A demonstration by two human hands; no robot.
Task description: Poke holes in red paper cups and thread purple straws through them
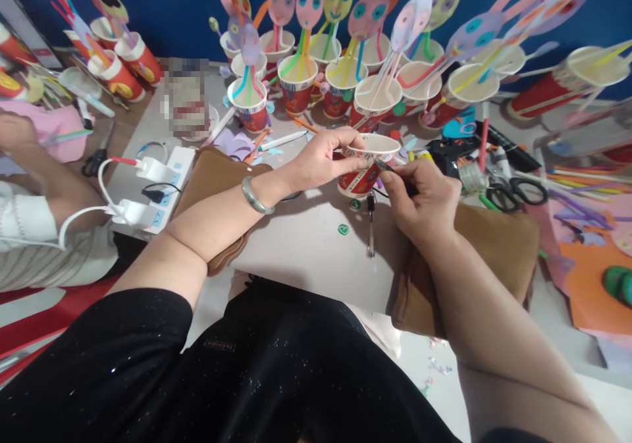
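My left hand (336, 156) grips a red and white paper cup (360, 181) by its rim, with the thumb on the outside and the fingers over the edge. The cup is held a little above the table. My right hand (422, 196) is closed in a pinch on a thin dark tool (384, 165), whose tip meets the cup's right side; its exact kind is hard to make out. Below the cup, a small metal device with a black cable (370, 226) and a round green paper piece (343, 230) lie on the white table (316, 252).
Paper cups with spoon-headed rabbit figures (310, 5) stand in rows at the back. Brown cushions (498, 252) lie under both forearms. Black scissors (523, 193) and coloured sticks are at right. A power strip (170, 186) and another person's arm (74, 193) are at left.
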